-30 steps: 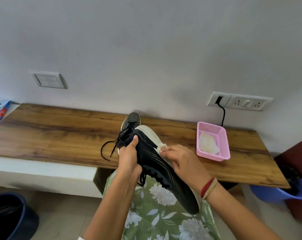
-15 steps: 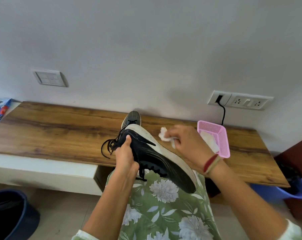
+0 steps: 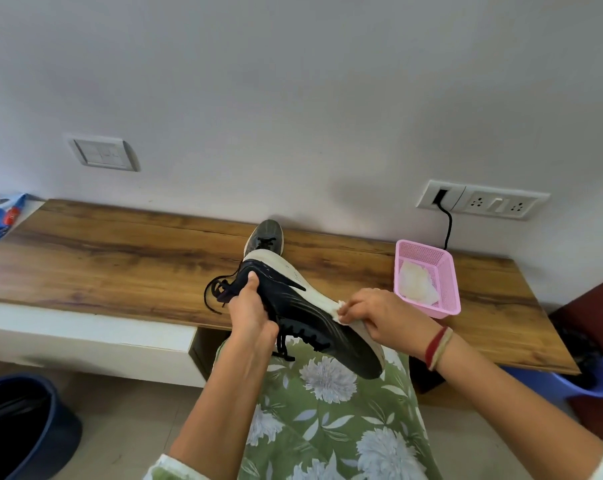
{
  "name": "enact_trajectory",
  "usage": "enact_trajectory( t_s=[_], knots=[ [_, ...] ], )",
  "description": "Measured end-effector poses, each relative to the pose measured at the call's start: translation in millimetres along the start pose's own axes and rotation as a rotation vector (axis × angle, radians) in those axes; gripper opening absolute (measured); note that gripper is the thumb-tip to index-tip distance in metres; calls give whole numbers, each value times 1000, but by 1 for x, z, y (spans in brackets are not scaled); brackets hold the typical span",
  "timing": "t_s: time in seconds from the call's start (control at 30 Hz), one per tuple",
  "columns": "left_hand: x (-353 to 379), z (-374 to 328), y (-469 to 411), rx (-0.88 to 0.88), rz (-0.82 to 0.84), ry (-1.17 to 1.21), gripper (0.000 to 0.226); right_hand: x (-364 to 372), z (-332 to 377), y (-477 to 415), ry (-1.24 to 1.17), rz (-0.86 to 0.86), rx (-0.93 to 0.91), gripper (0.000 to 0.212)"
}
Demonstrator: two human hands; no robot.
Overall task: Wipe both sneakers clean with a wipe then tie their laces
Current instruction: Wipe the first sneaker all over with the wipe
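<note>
A black sneaker [image 3: 313, 317] with a white sole lies tilted on its side above my lap, its toe pointing down to the right. My left hand [image 3: 249, 313] grips it at the laced opening, and loose black laces [image 3: 214, 292] hang to the left. My right hand [image 3: 383, 318] presses a small white wipe [image 3: 338, 308] against the white sole's edge. The second sneaker [image 3: 265, 237] stands on the wooden shelf [image 3: 120, 265] just behind, mostly hidden by the held one.
A pink mesh basket [image 3: 445, 271] holding white wipes sits on the shelf to the right. A black cable [image 3: 449, 226] runs down from the wall socket. A dark bucket [image 3: 19, 424] stands on the floor at left, a blue tub [image 3: 584, 382] at right.
My right hand with the wipe came down from near the basket and now presses on the sole's edge. The sneaker stays in my left hand, little moved.
</note>
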State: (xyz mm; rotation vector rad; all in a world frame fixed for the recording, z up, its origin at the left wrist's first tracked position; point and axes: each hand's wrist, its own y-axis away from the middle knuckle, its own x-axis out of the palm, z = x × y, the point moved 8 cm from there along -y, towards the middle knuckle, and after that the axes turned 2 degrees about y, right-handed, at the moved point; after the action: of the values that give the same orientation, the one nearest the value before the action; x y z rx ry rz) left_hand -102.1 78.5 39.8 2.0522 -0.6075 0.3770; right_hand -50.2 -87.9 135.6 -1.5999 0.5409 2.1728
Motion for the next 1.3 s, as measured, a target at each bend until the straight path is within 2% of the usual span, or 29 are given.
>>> enact_trajectory(
  t_s=[0.13, 0.17, 0.27, 0.33, 0.53, 0.7, 0.93, 1.0, 1.1, 1.2, 1.3],
  knots=[
    [-4, 0, 0, 17, -41, 25, 42, -1, -12, 10, 77, 106, 77, 27],
    [-4, 0, 0, 20, -49, 36, 44, -8, -14, 9, 60, 78, 106, 26],
    [1, 3, 1, 5, -65, 60, 49, -37, -9, -9, -75, -193, 78, 26],
    [8, 9, 0, -5, -51, 72, 53, -39, -2, -30, -87, -235, 37, 26],
    [10, 25, -21, -38, -72, 109, 61, 2, -11, -60, -52, -70, -30, 35],
    [2, 37, -27, -41, -142, 85, 53, 26, -43, -42, -11, 41, -11, 27],
    [-6, 36, -37, -33, -181, -2, 52, 20, -64, -32, 46, 92, 62, 19],
    [-16, 36, -39, -36, -207, 1, 56, 12, -66, -40, 21, 56, 120, 22],
    [-26, 39, -35, -46, -196, -13, 72, -1, -55, -61, -61, -92, 143, 25],
    [-24, 46, -27, -38, -188, -106, 89, 18, -24, -83, -83, -10, 63, 28],
    [-16, 49, -22, 29, -121, -211, 93, 44, -9, -89, -24, 91, 3, 30]
  ],
)
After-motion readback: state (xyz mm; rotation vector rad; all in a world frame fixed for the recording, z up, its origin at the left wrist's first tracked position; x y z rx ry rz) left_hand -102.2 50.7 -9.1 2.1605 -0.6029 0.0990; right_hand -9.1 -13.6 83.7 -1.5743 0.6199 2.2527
